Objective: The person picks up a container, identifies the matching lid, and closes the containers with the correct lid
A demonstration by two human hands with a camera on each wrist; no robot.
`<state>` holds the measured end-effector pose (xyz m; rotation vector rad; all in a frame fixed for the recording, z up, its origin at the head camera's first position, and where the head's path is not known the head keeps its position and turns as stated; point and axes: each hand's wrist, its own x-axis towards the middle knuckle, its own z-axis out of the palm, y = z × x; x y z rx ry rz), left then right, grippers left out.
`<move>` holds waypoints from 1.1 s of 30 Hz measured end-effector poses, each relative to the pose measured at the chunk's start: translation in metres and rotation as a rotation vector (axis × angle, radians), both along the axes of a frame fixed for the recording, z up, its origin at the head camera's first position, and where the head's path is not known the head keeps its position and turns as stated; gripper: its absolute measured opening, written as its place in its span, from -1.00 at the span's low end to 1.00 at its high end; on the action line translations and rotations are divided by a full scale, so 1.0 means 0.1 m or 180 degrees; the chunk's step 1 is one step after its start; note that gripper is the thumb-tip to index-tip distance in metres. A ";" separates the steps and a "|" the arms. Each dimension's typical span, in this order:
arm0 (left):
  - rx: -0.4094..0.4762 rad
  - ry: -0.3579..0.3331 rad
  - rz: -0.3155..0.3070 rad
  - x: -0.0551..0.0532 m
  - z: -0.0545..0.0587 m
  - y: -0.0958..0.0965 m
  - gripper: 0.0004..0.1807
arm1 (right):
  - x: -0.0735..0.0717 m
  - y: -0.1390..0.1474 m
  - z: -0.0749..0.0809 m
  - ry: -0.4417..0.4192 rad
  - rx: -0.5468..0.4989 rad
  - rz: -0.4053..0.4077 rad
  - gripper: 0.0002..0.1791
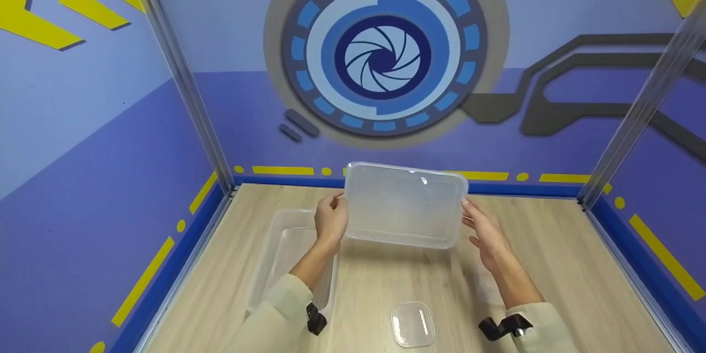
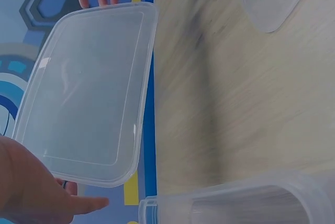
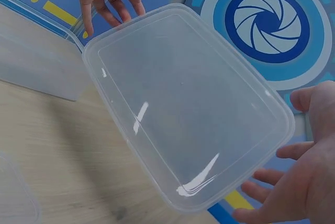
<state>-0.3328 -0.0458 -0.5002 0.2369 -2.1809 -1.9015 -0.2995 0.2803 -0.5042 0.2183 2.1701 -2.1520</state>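
Observation:
A large rectangular translucent plastic lid (image 1: 405, 207) is tilted up above the table between both hands. My left hand (image 1: 332, 220) grips its left edge, with some fingers curled behind the rim; the left wrist view shows one finger pointing along the lid (image 2: 94, 93). At the opposite edge, my right hand (image 1: 488, 234) has its fingers spread and loosely extended. Its fingertips are at the rim in the head view, and the right wrist view does not settle how firmly they touch the lid (image 3: 188, 109). Below the left forearm stands an open clear plastic box (image 1: 263, 265).
A small clear square lid (image 1: 412, 324) lies near the table's front. Another clear plastic piece (image 1: 488, 285) is partly hidden by the right forearm. The wooden table (image 1: 375, 287) is bounded by printed blue-purple panels (image 1: 231, 121) behind and at both sides.

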 end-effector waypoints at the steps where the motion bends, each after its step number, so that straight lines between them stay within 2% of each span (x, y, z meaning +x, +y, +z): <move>1: -0.0006 -0.0003 -0.0010 0.00 0.00 0.00 -0.59 | 0.01 0.00 0.01 0.0009 0.0001 0.0006 0.00; 9: -0.0065 -0.0059 -0.0203 0.02 -0.03 0.01 -0.57 | 0.03 0.01 0.02 0.0067 -0.0099 0.0040 -0.02; 14: -0.0073 0.0009 -0.0233 0.02 -0.04 0.02 -0.59 | 0.03 0.04 0.00 0.0110 -0.0151 0.0016 -0.03; 24: -0.0059 -0.0010 -0.0364 0.07 -0.06 -0.01 -0.58 | 0.03 0.04 -0.01 0.0194 -0.0196 -0.0029 0.03; 33: -0.0218 -0.0130 -0.0480 0.09 -0.06 -0.01 -0.60 | 0.02 0.01 -0.01 0.0195 -0.0147 -0.0150 0.03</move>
